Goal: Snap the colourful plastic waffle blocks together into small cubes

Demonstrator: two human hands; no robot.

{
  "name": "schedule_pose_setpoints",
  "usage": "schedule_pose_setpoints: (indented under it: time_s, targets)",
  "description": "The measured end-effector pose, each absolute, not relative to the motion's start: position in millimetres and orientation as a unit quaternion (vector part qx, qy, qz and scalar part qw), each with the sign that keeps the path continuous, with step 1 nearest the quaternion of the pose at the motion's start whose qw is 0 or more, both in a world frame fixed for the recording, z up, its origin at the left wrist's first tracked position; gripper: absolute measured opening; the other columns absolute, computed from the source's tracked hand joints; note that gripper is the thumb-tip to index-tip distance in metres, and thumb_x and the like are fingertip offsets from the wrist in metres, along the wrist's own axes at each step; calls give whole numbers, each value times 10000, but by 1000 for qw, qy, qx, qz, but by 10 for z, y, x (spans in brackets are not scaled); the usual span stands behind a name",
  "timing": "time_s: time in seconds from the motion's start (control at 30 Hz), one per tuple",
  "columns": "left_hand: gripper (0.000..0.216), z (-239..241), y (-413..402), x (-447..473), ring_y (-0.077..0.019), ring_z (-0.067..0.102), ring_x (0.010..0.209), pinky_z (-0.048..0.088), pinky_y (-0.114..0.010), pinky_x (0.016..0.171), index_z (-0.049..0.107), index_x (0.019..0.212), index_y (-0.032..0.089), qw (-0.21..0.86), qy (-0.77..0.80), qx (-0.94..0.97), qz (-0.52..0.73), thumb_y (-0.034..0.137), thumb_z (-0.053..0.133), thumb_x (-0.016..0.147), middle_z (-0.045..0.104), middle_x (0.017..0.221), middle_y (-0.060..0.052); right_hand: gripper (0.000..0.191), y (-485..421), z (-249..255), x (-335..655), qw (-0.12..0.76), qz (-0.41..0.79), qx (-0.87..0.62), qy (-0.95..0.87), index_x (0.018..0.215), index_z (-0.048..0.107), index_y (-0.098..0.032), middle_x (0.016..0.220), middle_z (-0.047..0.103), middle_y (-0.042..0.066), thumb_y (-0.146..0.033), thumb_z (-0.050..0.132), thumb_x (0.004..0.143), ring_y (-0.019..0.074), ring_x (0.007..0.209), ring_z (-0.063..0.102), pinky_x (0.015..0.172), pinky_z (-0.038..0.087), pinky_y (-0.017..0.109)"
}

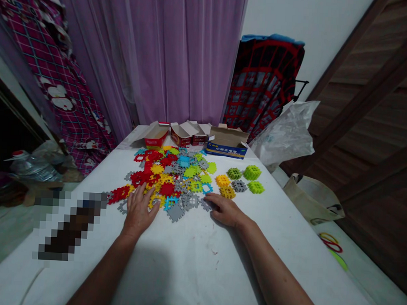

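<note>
A heap of flat interlocking plastic building pieces (167, 189) in red, yellow, blue, grey and green spreads over the white table. My left hand (141, 210) lies palm down on the heap's near left edge, fingers spread over yellow and red pieces, holding nothing. At the near right edge, my right hand (226, 210) rests with bent fingers and thumb apart, its fingertips at a grey piece (206, 204); whether they press on it is hard to see. Right of the heap stand sorted stacks: yellow (222, 181), dark yellow (227, 192), grey (239, 186), dark green (234, 173) and bright green (252, 173).
Along the table's (287, 248) far edge stand open cardboard boxes: a red one (156, 134), two brown-red ones (181, 137) and a blue one (226, 149). A blurred-out object (73, 227) lies at left. A clear plastic bag (286, 134) hangs beyond the right edge, above a beige bag (313, 199).
</note>
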State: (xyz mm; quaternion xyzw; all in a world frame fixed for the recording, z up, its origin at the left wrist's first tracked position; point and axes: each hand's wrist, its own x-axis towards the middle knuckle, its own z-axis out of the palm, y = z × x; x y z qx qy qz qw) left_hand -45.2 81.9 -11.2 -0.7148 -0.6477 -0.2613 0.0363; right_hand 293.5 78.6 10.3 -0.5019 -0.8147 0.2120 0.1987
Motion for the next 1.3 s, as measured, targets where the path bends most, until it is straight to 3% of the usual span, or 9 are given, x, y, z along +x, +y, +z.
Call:
schedule_pose_setpoints:
  time_s: [0.17, 0.33, 0.43, 0.5, 0.6, 0.67, 0.97, 1.2, 1.3]
  targets:
    - [518, -114, 825, -469, -336, 379, 1434, 245, -542, 1197, 587, 1345, 154, 31, -651, -712, -260, 407, 436, 920, 432, 1539, -183, 553, 682, 162, 2739, 148, 147, -604, -769, 1309, 594, -218, 1238, 659, 102, -412, 690, 799, 234, 1067, 656, 876, 502, 325]
    - [495, -139, 853, -490, -322, 389, 1427, 256, -537, 1194, 597, 1333, 207, 23, -654, -707, -268, 407, 477, 896, 453, 1532, -142, 503, 452, 166, 2536, 139, 86, -757, -633, 1070, 649, -215, 969, 728, 100, -664, 528, 878, 247, 886, 693, 717, 478, 321]
    - [497, -136, 851, -495, -315, 400, 1420, 269, -527, 1191, 593, 1335, 211, 23, -657, -704, -269, 413, 474, 896, 455, 1529, -137, 410, 422, 151, 2611, 177, 111, -746, -632, 1041, 666, -239, 904, 739, 64, -583, 476, 926, 219, 851, 690, 728, 485, 313]
    - [505, -129, 841, -496, -315, 392, 1427, 268, -523, 1194, 589, 1339, 194, 21, -656, -705, -267, 414, 454, 905, 446, 1533, -148, 338, 433, 125, 2743, 227, 117, -687, -681, 1124, 669, -243, 1090, 727, 73, -453, 544, 890, 218, 1010, 668, 847, 498, 330]
    - [512, -122, 832, -498, -318, 384, 1432, 269, -518, 1197, 589, 1339, 171, 17, -654, -708, -267, 409, 433, 912, 435, 1537, -160, 488, 464, 77, 2935, 252, 138, -575, -766, 1250, 639, -225, 1353, 623, 91, -267, 615, 764, 234, 1236, 564, 1041, 436, 389]
    - [514, -123, 832, -501, -323, 392, 1426, 274, -517, 1196, 590, 1336, 167, 15, -655, -706, -269, 412, 435, 912, 438, 1534, -162, 497, 481, 54, 2990, 244, 160, -544, -787, 1250, 640, -220, 1322, 644, 82, -216, 602, 755, 225, 1215, 569, 1054, 427, 393]
    - [513, -138, 840, -512, -339, 423, 1399, 309, -518, 1177, 605, 1317, 153, 13, -656, -700, -283, 415, 437, 910, 451, 1515, -182, 455, 415, 48, 2723, 215, 65, -697, -681, 1133, 650, -209, 1093, 667, 89, -515, 683, 798, 254, 1042, 599, 845, 472, 347]
    - [514, -174, 867, -532, -345, 442, 1380, 340, -527, 1157, 603, 1314, 165, 14, -651, -701, -290, 427, 445, 902, 466, 1500, -168, 310, 357, 57, 2711, 199, 47, -697, -688, 1088, 649, -213, 1077, 668, 67, -363, 657, 817, 223, 1032, 583, 853, 434, 313]
    - [513, -185, 878, -546, -347, 460, 1364, 361, -526, 1144, 606, 1308, 164, 17, -649, -701, -294, 430, 456, 896, 483, 1485, -168, 343, 354, 73, 2671, 190, 39, -703, -685, 1076, 650, -209, 1074, 663, 72, -426, 673, 812, 231, 1021, 580, 837, 430, 317]
